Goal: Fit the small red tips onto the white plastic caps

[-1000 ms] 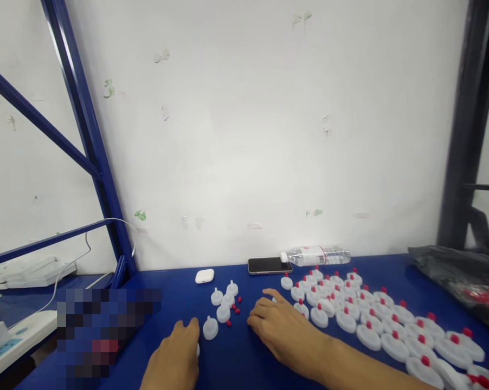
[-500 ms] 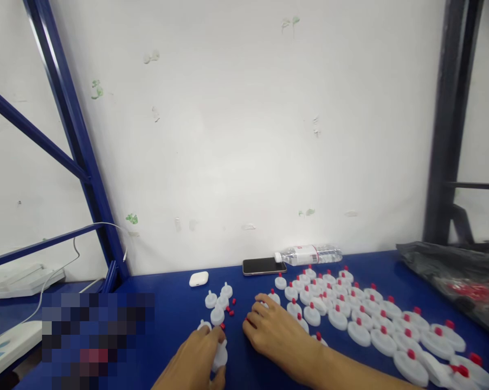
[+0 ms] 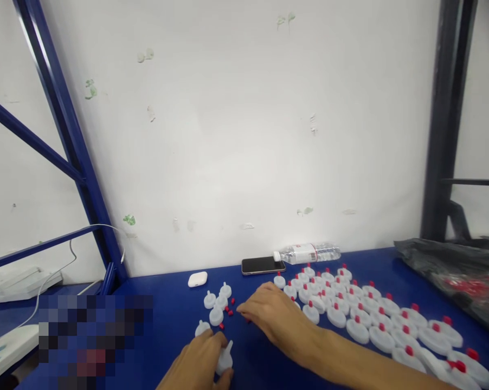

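My left hand (image 3: 199, 360) is closed around a small white translucent spouted lid (image 3: 225, 360), its thin spout pointing up. Another white spouted lid (image 3: 201, 327) stands just beyond the fingers. My right hand (image 3: 271, 317) hovers low over the table, holding nothing that I can see; its fingers stretch left and its thumb is hidden. A bit of red (image 3: 248, 320) shows under those fingers. Small loose red caps (image 3: 230, 311) lie left of the fingertips, beside a cluster of uncapped white lids (image 3: 216, 315).
Many white lids with red caps (image 3: 357, 329) cover the right of the blue table. At the back lie a white earbud case (image 3: 198, 279), a phone (image 3: 261, 265) and a water bottle (image 3: 309, 253). A dark plastic bag (image 3: 439, 271) is at the far right; a power strip (image 3: 11, 346) at left.
My right hand has lifted slightly and shifted, its fingers straighter than before. In my left hand the white lid has turned, so its spout now shows upright. The view has shifted slightly.
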Demonstrator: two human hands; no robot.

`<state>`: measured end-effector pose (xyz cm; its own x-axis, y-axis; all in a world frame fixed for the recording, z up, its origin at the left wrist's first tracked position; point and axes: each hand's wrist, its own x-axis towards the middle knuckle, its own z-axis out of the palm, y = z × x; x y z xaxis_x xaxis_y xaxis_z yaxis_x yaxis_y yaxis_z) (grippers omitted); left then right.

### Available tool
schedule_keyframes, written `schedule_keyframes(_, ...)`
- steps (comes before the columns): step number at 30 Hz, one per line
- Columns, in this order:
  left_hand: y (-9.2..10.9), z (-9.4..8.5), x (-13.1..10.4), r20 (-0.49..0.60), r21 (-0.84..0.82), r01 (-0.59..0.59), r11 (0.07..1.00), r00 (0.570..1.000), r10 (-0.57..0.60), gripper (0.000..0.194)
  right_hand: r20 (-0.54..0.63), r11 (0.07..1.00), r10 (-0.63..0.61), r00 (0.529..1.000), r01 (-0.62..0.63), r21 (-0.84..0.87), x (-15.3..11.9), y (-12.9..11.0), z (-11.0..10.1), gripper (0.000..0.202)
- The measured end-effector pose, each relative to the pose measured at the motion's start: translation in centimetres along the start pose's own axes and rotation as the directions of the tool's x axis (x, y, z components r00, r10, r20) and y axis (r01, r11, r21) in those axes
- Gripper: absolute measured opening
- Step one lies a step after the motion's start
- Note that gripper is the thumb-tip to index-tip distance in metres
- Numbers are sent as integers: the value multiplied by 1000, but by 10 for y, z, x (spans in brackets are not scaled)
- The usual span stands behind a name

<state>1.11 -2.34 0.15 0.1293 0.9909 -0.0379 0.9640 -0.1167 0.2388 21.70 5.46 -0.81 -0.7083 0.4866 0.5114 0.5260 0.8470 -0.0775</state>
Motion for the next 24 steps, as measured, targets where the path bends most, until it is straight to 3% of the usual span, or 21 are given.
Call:
schedule_keyframes(3,-1,0,2,-53,7,-3,1000,999,4,37,-18,947,139,990,-127,296,4,-14,-19,18)
schedule_keyframes(5,0,-1,2,-69,-9,-16,1000,997,16,38,35,786,250,968,-224,576,7,-23,-26,13)
schedule_keyframes(7,3,-4,3,-82,-26,-24,999,996,22,35,96,604,320,943,-281,746,8,-28,-28,7)
schedule_keyframes(11,9,-12,3,-118,-31,-41,999,992,37,23,95,503,351,931,-273,820,8,-27,-25,7)
schedule_keyframes(17,15,-23,0,-165,-12,-104,995,981,100,21,118,375,370,922,-264,889,7,-23,-25,17)
schedule_keyframes(22,15,-29,-1,-291,-22,-177,984,943,163,21,227,160,328,917,-291,943,9,-25,-35,28)
schedule_keyframes(24,17,-32,-3,-334,-24,-198,980,925,179,23,231,121,330,915,-284,951,11,-25,-40,30)
